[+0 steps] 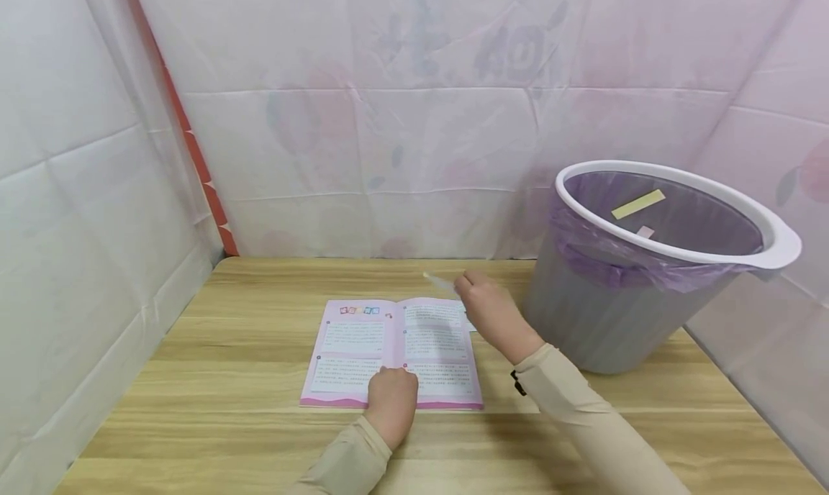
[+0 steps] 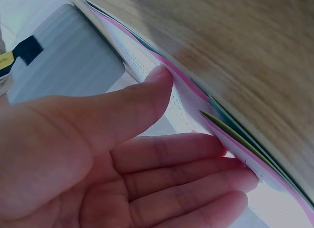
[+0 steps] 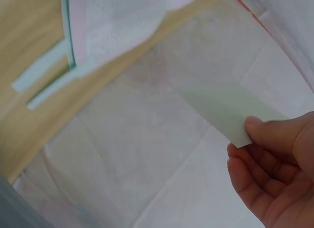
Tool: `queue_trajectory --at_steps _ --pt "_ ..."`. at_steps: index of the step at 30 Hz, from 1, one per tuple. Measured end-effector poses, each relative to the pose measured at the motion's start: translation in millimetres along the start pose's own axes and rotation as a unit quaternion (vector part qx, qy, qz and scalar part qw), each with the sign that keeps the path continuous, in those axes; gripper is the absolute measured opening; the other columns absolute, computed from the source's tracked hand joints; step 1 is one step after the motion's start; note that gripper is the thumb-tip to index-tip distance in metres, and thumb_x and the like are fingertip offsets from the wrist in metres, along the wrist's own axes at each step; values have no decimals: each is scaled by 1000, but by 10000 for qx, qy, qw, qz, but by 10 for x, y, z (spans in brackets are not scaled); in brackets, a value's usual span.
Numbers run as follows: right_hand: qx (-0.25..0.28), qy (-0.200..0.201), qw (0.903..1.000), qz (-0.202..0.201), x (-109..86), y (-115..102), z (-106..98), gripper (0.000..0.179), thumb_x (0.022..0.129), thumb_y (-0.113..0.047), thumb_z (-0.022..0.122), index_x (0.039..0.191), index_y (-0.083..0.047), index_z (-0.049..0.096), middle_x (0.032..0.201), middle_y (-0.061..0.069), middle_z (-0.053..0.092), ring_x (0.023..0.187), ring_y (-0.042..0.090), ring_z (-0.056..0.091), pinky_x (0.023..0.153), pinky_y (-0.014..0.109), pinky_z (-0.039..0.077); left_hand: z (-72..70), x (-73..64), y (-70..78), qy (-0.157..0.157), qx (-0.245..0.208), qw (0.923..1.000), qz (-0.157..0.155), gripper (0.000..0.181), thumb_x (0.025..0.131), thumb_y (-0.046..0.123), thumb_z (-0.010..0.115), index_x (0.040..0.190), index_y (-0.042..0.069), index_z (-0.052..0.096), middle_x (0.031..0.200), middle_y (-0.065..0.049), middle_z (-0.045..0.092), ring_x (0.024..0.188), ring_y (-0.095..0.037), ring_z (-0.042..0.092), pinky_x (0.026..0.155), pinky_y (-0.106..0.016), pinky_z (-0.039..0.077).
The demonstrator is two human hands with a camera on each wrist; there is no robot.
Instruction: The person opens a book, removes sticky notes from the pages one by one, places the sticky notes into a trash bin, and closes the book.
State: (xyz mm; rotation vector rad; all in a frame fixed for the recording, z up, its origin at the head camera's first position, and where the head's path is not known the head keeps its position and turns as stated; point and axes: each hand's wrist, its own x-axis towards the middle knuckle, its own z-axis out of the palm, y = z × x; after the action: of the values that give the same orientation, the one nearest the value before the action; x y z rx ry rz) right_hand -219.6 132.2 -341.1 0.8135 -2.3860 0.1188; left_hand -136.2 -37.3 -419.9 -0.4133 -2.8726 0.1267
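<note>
An open booklet with printed pages and a pink lower border lies flat on the wooden table. My left hand rests at its lower middle, fingers extended against the pages and thumb near the bottom edge in the left wrist view. Above the booklet's upper right corner, my right hand pinches one end of a pale green paper strip between thumb and fingers. Two pale paper strips, one of them the upper strip, stick out from the booklet's side in the right wrist view.
To the right stands a large grey trash bin with a white rim and purple liner. A yellow paper strip and a pink paper piece show inside it. Pale cloth walls surround the wooden table.
</note>
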Motion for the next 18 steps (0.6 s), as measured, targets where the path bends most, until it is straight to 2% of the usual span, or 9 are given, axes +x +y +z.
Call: queue_trajectory --at_steps 4,7,10,14,16,18 --pt "207 761 9968 -138 21 59 -226 25 79 18 63 101 6 65 85 14 60 71 27 60 58 34 53 -10 -10 -4 39 20 10000 47 15 80 10 73 66 12 69 64 -3 66 60 -17 64 49 -29 52" --pt "363 1647 9851 -322 15 96 -421 25 79 18 62 101 6 65 87 17 62 76 32 62 64 40 55 -22 -15 -2 47 14 10000 67 15 81 11 73 67 12 69 64 -3 66 60 -17 64 49 -29 52" --pt "392 2648 9629 -344 8 115 -649 18 82 14 62 97 5 65 86 19 64 78 35 63 67 44 54 -20 -17 -2 32 -5 10000 76 14 81 11 73 67 12 69 65 -3 66 61 -17 64 49 -29 52" --pt "298 3830 9231 -174 22 152 -944 9 82 11 64 88 6 67 85 20 65 77 38 61 71 41 51 -15 -15 -8 -11 -68 10000 64 13 80 10 74 68 11 69 65 -3 65 61 -18 64 49 -29 52" --pt "124 4243 9055 -4 26 205 -1071 7 81 11 64 84 6 67 83 21 64 76 40 60 75 35 50 -13 -14 -11 -10 -77 10000 56 14 81 10 73 68 11 69 64 -3 65 61 -17 64 50 -29 52" --pt "-23 4455 8947 314 14 279 -1192 5 82 10 63 82 7 68 83 22 64 76 42 58 78 33 49 -13 -16 -12 30 -84 10000 44 15 82 10 72 67 11 68 64 -3 65 60 -17 64 49 -29 52"
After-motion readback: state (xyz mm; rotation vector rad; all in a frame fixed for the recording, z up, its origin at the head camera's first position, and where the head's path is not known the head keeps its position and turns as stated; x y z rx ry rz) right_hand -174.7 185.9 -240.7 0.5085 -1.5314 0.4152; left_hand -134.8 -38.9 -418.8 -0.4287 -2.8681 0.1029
